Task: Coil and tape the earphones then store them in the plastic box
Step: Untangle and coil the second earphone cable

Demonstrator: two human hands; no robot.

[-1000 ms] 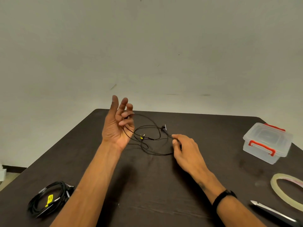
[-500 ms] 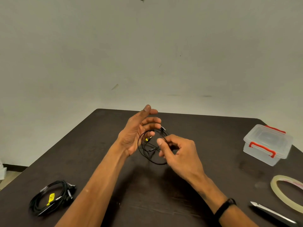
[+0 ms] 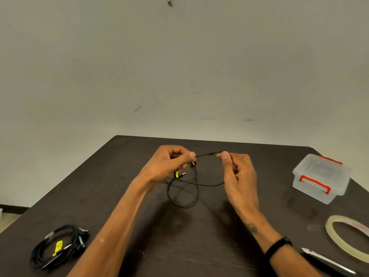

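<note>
Black earphones [image 3: 186, 193] with a yellow tag hang in loose loops above the dark table [image 3: 119, 196]. My left hand [image 3: 169, 163] pinches the wire between thumb and fingers, with the loops dangling below it. My right hand [image 3: 238, 172] pinches the same wire a short way to the right, so a straight stretch runs between both thumbs. The clear plastic box [image 3: 321, 177] with red clips stands shut at the right. A roll of clear tape [image 3: 348, 236] lies flat at the right front.
A second bundle of black cables [image 3: 60, 245] with a yellow tag lies at the table's front left. A metal blade-like tool [image 3: 327, 260] lies at the front right, beside the tape. A plain wall rises behind the table.
Both hands rose slightly and drew apart, stretching a length of wire between them. My left hand's fingers, spread a second ago, have curled onto the wire; the loops now hang lower.
</note>
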